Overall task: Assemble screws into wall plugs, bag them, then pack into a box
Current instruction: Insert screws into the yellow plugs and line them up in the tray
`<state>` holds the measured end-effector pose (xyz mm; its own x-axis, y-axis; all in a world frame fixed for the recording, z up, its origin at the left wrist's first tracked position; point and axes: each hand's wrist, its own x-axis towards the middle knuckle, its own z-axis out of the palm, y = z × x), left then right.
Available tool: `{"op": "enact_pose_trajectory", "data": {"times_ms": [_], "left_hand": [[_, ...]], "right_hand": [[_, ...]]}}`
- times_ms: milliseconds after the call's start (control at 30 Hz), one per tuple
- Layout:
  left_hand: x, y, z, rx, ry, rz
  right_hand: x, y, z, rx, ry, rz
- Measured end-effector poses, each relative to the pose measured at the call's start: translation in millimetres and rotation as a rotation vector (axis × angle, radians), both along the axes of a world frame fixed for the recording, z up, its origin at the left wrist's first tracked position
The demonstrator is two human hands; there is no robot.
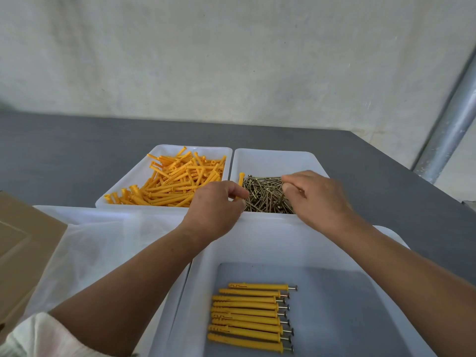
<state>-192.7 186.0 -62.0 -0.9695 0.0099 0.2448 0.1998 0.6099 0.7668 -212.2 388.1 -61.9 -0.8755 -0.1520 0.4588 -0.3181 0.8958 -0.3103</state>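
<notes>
Left of centre in the frame, loose wall plugs (175, 181) fill a white tray (123, 186). Just right of it, the left hand (216, 207) pinches one yellow plug (240, 182) upright beside the screws (265, 197). Farther right, the right hand (316, 199) curls its fingers onto the screws; I cannot tell whether it grips any.

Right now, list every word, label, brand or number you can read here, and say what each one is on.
None can be read.
Cardboard box: plain brown, no print showing.
White trays: no labels.
Assembled wall plugs: moulded detail only, too small to read.
Wall plug in the left hand: no marking to be seen.
</notes>
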Motion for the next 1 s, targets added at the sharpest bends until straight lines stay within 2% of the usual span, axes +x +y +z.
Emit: {"op": "enact_pose_trajectory", "data": {"times_ms": [167, 367, 433, 567, 833, 1000], "left_hand": [[0.5, 0.9, 0.4, 0.014, -0.002, -0.010], [0.0, 1.5, 1.4, 0.075, -0.015, -0.020], [-0.4, 3.0, 1.5, 0.112, -0.026, -0.043], [0.5, 6.3, 2.1, 0.180, -0.047, -0.077], [3.0, 8.5, 5.3, 0.290, -0.079, -0.153], [8.0, 11.0, 8.0, 0.244, -0.093, -0.239]], "right_hand": [[5.9, -1.4, 10.4, -0.279, 0.080, 0.035], [11.0, -6.2, 23.4, -0.816, -0.112, 0.220], [13.1, -8.8, 24.2, -0.906, -0.150, 0.285], [13.3, -12.3, 21.7, -0.964, -0.202, 0.351], [12.9, -16.5, 16.8, -0.995, -0.249, 0.307], [18.7, -20.0, 13.0, -0.785, -0.376, 0.314]]}}
